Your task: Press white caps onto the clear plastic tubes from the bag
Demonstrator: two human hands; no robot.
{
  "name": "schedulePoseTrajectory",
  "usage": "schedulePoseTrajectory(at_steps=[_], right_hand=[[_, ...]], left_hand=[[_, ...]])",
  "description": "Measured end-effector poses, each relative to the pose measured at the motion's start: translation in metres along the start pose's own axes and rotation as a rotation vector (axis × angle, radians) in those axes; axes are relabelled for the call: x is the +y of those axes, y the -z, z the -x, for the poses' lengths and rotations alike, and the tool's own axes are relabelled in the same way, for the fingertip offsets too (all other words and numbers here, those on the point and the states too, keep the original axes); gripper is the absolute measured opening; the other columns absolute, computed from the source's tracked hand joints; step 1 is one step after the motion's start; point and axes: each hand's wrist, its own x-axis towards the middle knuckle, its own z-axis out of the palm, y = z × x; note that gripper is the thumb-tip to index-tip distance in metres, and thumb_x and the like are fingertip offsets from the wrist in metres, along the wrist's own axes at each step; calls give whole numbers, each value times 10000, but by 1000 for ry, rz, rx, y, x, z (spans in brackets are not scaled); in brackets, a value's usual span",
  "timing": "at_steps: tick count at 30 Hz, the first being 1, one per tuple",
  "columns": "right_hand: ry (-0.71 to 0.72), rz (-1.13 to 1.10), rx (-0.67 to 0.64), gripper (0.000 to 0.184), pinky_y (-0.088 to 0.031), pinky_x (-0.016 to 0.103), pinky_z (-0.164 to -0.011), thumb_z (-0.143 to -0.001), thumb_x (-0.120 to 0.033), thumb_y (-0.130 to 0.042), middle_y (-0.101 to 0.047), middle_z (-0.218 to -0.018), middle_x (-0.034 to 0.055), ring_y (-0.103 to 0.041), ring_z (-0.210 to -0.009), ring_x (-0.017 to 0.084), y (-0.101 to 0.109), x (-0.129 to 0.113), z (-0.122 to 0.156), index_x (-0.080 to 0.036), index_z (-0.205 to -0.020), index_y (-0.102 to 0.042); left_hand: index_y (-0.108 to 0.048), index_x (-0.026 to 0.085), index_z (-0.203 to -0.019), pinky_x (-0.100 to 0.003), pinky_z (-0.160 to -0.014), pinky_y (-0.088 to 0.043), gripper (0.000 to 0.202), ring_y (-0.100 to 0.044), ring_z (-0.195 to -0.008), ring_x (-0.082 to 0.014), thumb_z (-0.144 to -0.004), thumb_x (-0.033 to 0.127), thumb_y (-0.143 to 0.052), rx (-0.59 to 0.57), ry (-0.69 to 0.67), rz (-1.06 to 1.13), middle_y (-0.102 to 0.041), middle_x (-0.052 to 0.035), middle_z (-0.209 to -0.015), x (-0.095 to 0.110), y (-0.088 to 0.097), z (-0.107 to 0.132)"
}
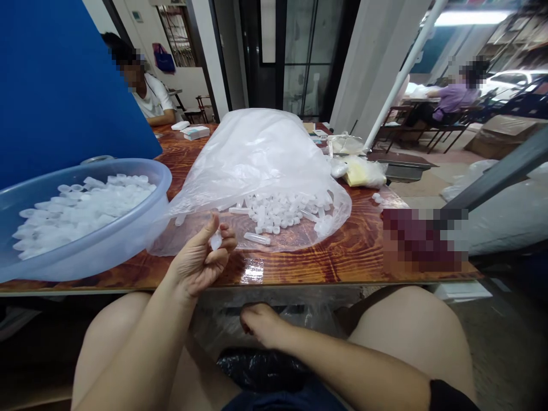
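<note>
My left hand [208, 260] is raised just above the table's front edge, its fingers pinching a small translucent white plastic piece [216, 240]. Below the edge, over my lap, is my right hand [262, 324] with its fingers curled in; whatever they may hold is hidden. Beyond my left hand, a large clear plastic bag [257, 151] lies with its mouth toward me. At that mouth are a heap of small white plastic caps [278, 211] and a few clear plastic tubes, one tube [257, 238] lying apart. A blue plastic basin [149, 228] on the left holds many translucent white pieces.
A tall blue panel [64, 85] rises behind the basin. Small packets [363, 171] sit at the table's back right. A blurred dark red item [419, 240] lies at the right corner beside a grey metal bar [500, 171]. People sit farther off on both sides.
</note>
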Motion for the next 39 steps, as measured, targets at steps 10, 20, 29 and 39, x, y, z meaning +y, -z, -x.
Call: schedulePoseTrajectory(at_steps=[10, 20, 29, 39], right_hand=[[232, 394, -142, 125, -310, 273, -462, -642, -216, -751, -536, -543, -22, -486, -507, 146, 27, -20, -3, -208, -705, -643], [757, 584, 583, 135, -478, 289, -692, -910, -224, -513, -657, -839, 82, -602, -767, 177, 106, -70, 21, -161, -885, -629], [377, 980, 654, 195, -458, 344, -814, -921, -187, -466, -639, -1043, 108, -601, -937, 236, 133, -63, -15, -166, -1039, -619], [663, 511, 636, 53, -469, 308, -756, -848, -160, -522, -622, -880, 62, -588, -847, 184, 132, -71, -4, -178, -874, -564]], left_hand=[[-574, 83, -898, -29, -318, -300, 215, -535, -568, -46, -964, 77, -370, 69, -66, 44, -521, -60, -758, 3, -1, 3], [-650, 93, -993, -48, -356, -413, 173, -683, -757, -109, -855, 27, -570, 132, -213, -142, -660, -80, -922, -9, -5, -7], [-575, 171, -1033, -58, -305, -356, 308, -692, -712, -119, -773, 49, -688, 189, -286, -334, -650, -32, -889, -21, -3, -14], [-637, 89, -826, -95, -400, -388, 262, -537, -504, -25, -639, 93, -819, 53, -241, -390, -659, -21, -752, -35, -3, -9]])
